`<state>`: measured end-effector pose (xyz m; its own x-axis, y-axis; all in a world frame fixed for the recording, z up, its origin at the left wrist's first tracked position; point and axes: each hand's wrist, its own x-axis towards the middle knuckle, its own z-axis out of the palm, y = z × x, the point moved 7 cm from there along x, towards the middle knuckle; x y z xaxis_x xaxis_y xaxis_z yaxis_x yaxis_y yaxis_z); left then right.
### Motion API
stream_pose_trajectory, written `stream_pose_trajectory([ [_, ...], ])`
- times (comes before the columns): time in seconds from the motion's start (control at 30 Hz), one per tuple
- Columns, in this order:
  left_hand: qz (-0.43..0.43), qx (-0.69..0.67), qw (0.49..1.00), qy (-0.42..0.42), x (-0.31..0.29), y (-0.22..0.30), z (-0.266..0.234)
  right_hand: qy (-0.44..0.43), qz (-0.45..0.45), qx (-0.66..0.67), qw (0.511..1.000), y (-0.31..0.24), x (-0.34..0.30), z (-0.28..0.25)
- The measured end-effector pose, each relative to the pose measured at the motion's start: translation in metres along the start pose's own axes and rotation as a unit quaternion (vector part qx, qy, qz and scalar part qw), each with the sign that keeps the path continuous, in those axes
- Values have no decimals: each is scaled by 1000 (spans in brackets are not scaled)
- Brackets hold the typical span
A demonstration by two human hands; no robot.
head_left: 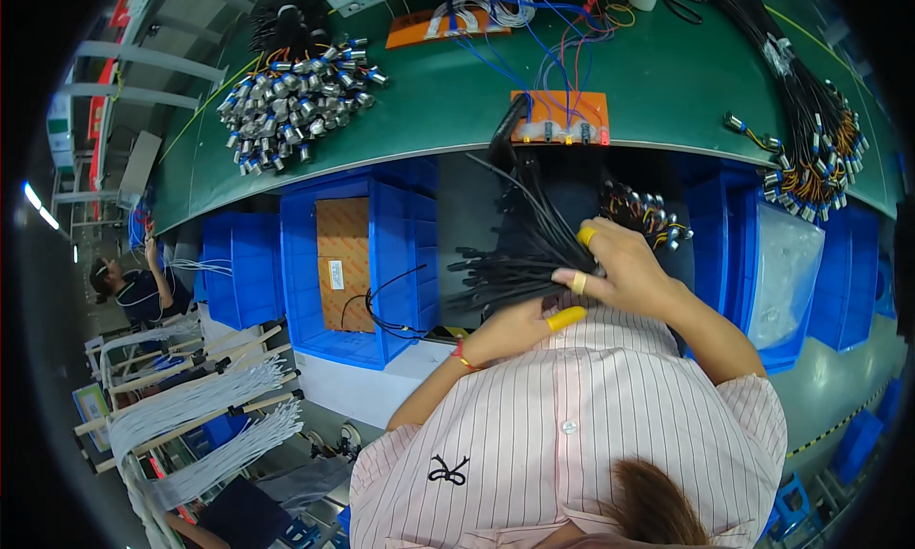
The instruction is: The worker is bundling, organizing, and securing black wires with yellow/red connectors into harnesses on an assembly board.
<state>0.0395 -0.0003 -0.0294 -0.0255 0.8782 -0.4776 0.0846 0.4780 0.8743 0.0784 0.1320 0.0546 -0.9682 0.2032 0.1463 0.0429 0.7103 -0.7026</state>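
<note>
In the head view, both hands meet just below the edge of the green counter [667,91], closed around a bundle of black cables [519,254]. The right hand [624,268], with yellow finger cots, pinches the bundle at its gathered end; the left hand [515,328], also with a yellow cot, cups it from beneath, fingers curled. The bundle's long axis runs from the hands up and to the left, fanning out into loose ends toward the blue bin [357,273], while another strand climbs to the orange fixture [559,117] on the counter edge. The right hand sits nearer that fixture, and a cluster of metal-tipped leads [648,215] lies just behind it.
</note>
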Motion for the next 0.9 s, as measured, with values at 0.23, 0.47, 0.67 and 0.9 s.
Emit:
stream_pose_trajectory([
  [0.23, 165, -160, 970, -80, -6, 50, 3, 43, -119, 96, 987, -90, 41, -33],
  [0.47, 260, -194, 945, -49, -10, 70, -26, -68, -163, 133, 975, -99, 83, -26],
  [0.67, 294, -188, 936, -47, -3, 74, -37, -169, 186, 645, 722, -25, 93, 42],
  [0.9, 238, -201, 946, -93, 11, 73, -18, -145, 106, 619, 765, -10, 96, 50],
])
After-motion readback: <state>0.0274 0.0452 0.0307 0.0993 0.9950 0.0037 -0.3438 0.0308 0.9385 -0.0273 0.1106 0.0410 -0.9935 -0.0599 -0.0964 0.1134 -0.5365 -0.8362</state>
